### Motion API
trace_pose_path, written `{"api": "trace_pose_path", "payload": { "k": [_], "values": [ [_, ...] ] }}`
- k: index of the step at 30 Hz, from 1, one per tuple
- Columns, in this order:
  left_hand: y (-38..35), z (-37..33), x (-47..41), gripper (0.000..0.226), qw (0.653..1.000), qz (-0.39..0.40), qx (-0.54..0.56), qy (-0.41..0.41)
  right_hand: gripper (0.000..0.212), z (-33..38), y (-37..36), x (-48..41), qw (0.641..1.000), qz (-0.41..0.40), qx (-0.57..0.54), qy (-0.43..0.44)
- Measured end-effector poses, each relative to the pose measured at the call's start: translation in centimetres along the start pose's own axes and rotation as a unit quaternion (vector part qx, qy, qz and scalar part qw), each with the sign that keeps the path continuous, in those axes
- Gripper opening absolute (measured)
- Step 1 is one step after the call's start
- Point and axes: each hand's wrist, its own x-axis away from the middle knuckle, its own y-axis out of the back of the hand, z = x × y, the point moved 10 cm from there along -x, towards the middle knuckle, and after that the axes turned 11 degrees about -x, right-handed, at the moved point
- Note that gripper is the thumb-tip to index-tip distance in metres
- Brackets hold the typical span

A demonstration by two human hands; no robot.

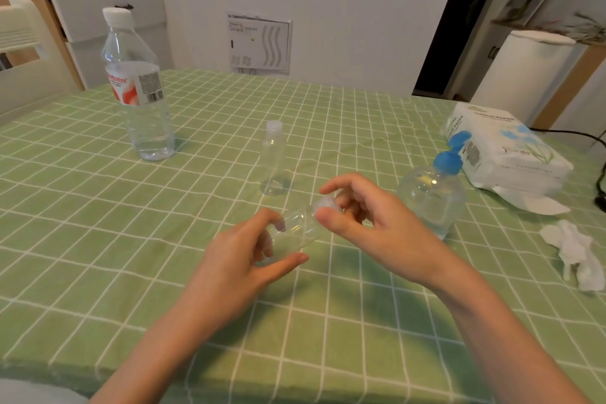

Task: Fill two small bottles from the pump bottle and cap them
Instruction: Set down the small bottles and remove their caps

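Observation:
My left hand holds a small clear bottle tilted on its side above the table, fingers curled round its body. My right hand pinches the bottle's white cap between thumb and fingers at the neck. A second small clear bottle with its cap on stands upright just beyond my hands. The round pump bottle with a blue pump head stands to the right of my right hand and holds clear liquid.
A tall water bottle with a white cap stands at the back left. A tissue pack lies at the right, a crumpled tissue nearer the right edge. A green checked cloth covers the table.

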Motion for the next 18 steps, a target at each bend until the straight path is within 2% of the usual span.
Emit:
{"api": "trace_pose_path", "payload": {
  "k": [1, 4, 8, 12, 16, 18],
  "values": [
    [0.0, 0.03, 0.01, 0.042, 1.0, 0.001, 0.003, 0.0, 0.04, -0.07, 0.08, -0.02, 1.0, -0.003, 0.003, -0.003],
    [-0.04, 0.1, 0.08, 0.043, 1.0, 0.005, 0.0, 0.001, 0.017, 0.08, 0.0, 0.04, 1.0, 0.004, 0.004, 0.011],
    [-0.04, 0.15, 0.21, 0.042, 1.0, 0.005, 0.0, -0.003, 0.036, -0.22, -0.16, 0.08, 1.0, 0.012, 0.007, -0.003],
    [-0.11, 0.24, 0.18, 0.042, 1.0, 0.006, -0.001, -0.001, 0.02, -0.06, -0.41, 0.0, 1.0, 0.027, 0.012, 0.003],
    [-0.14, 0.48, 0.14, 0.042, 1.0, 0.007, 0.002, 0.003, 0.038, -0.13, -0.31, -0.06, 1.0, 0.025, 0.012, -0.01],
    [-0.1, 0.55, 0.09, 0.042, 1.0, 0.009, 0.002, 0.005, 0.025, 0.17, -0.04, -0.2, 1.0, 0.015, 0.008, 0.001]
  ]
}}
